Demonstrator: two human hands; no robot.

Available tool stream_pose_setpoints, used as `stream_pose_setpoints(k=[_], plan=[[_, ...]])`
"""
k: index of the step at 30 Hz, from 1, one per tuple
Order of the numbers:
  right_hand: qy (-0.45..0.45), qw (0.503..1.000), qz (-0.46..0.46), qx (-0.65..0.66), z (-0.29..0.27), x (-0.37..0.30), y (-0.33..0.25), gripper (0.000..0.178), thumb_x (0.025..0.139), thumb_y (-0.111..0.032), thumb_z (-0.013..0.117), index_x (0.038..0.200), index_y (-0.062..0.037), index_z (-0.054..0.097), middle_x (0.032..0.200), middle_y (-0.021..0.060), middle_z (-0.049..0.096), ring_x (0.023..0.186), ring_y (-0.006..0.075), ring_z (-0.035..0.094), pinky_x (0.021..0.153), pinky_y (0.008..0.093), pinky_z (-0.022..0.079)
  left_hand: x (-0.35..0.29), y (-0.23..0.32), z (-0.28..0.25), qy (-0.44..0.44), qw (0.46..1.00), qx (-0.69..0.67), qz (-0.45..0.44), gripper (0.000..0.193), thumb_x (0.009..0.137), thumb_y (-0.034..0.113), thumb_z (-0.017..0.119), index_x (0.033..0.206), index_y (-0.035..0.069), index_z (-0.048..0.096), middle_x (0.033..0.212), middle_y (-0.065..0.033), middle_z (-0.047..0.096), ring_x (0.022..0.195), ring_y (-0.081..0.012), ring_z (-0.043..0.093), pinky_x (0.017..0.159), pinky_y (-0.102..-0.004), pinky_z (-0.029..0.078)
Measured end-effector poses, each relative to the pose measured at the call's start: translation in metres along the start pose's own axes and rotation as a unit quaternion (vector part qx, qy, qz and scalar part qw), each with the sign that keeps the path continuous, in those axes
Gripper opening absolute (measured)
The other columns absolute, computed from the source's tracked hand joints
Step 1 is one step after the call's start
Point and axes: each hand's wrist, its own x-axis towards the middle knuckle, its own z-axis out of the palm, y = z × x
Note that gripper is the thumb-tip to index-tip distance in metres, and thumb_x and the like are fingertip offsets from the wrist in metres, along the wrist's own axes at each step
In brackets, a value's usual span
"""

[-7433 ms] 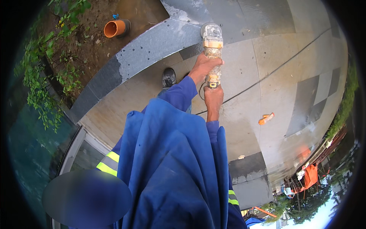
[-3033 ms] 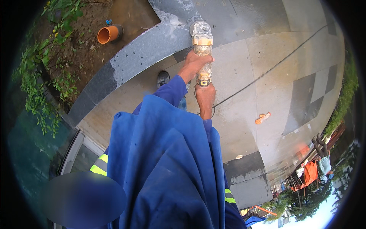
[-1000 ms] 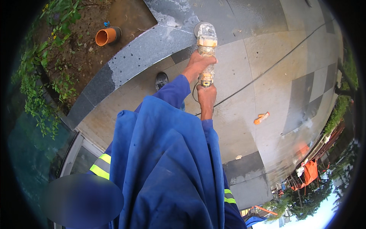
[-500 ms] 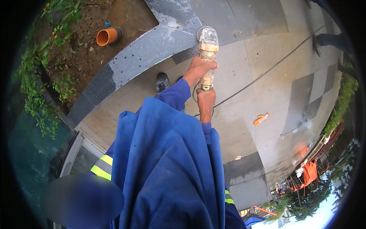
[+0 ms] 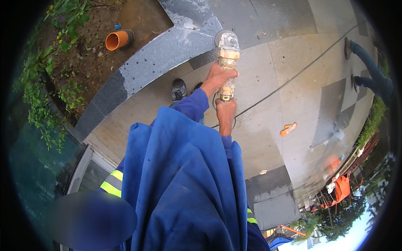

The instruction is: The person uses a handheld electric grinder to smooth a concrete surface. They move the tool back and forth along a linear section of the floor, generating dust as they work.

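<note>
An angle grinder [image 5: 228,55], its body smeared with pale dust, is held out in front of me. Around the middle of its body wraps my left hand [image 5: 217,77], closed. My right hand [image 5: 226,111] is closed on its rear end, nearer to me. The round disc [image 5: 221,37] at the head lies against or just over the end of the grey stone coping [image 5: 165,53]; any contact is hard to make out. A black power cord [image 5: 272,95] runs from near my right hand across the paving to the far right.
An orange pipe [image 5: 117,40] stands in the soil bed at the left, beside leafy plants [image 5: 46,108]. An orange-and-white glove [image 5: 288,129] lies on the paving [image 5: 259,138]. My shoe [image 5: 178,89] shows below the coping. Another person's legs [image 5: 370,75] are at the right.
At the right, the other person's legs have moved so that both now show. My hands and the grinder stay almost in place.
</note>
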Motion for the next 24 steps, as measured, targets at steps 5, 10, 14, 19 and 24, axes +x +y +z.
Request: stream_pose_setpoints(k=[5, 10, 14, 19, 24], plan=[[-0.008, 0.998, 0.008, -0.063, -0.005, 0.021, -0.018, 0.040, 0.075, -0.017, 0.076, 0.110, 0.0016, 0.070, 0.096, 0.0278, 0.074, 0.094, 0.0470, 0.072, 0.082, 0.0532, 0.054, 0.014, 0.023, 0.005, 0.010, 1.000, 0.025, -0.014, 0.056, 0.074, 0.014, 0.084, 0.124, 0.002, 0.061, 0.107, -0.0089, 0.068, 0.095, -0.0200, 0.067, 0.085, -0.0381, 0.056], [-0.006, 0.997, -0.029, -0.071, 0.005, 0.013, -0.019, 0.039, 0.075, -0.017, 0.076, 0.109, 0.0020, 0.071, 0.096, 0.0278, 0.074, 0.095, 0.0471, 0.071, 0.083, 0.0529, 0.054, 0.008, 0.020, -0.017, 0.009, 0.998, -0.054, -0.030, 0.057, 0.079, 0.014, 0.083, 0.128, 0.002, 0.058, 0.107, -0.0088, 0.065, 0.096, -0.0214, 0.066, 0.085, -0.0401, 0.056], [-0.006, 0.999, -0.003, -0.042, 0.006, -0.010, -0.001, 0.038, 0.075, -0.015, 0.073, 0.106, 0.0047, 0.071, 0.092, 0.0279, 0.074, 0.090, 0.0450, 0.072, 0.082, 0.0496, 0.054, -0.013, -0.001, -0.018, 0.005, 1.000, -0.005, -0.021, 0.062, 0.077, 0.012, 0.084, 0.132, 0.002, 0.057, 0.110, -0.0088, 0.065, 0.098, -0.0213, 0.066, 0.086, -0.0399, 0.056], [0.000, 1.000, 0.022, -0.002, -0.006, 0.007, -0.005, 0.036, 0.076, -0.016, 0.075, 0.106, 0.0036, 0.071, 0.092, 0.0278, 0.074, 0.093, 0.0461, 0.073, 0.080, 0.0511, 0.055, 0.008, 0.007, 0.006, -0.021, 0.999, 0.018, 0.017, 0.055, 0.076, 0.013, 0.083, 0.125, 0.003, 0.062, 0.108, -0.0089, 0.067, 0.097, -0.0207, 0.067, 0.087, -0.0380, 0.055], [-0.015, 0.999, -0.030, -0.037, 0.001, 0.011, -0.026, 0.035, 0.076, -0.015, 0.075, 0.104, 0.0049, 0.071, 0.092, 0.0281, 0.074, 0.091, 0.0457, 0.073, 0.080, 0.0506, 0.054, 0.014, 0.023, -0.012, 0.007, 0.999, 0.002, -0.033, 0.057, 0.078, 0.012, 0.082, 0.130, 0.003, 0.060, 0.107, -0.0083, 0.066, 0.097, -0.0210, 0.066, 0.086, -0.0386, 0.055]])
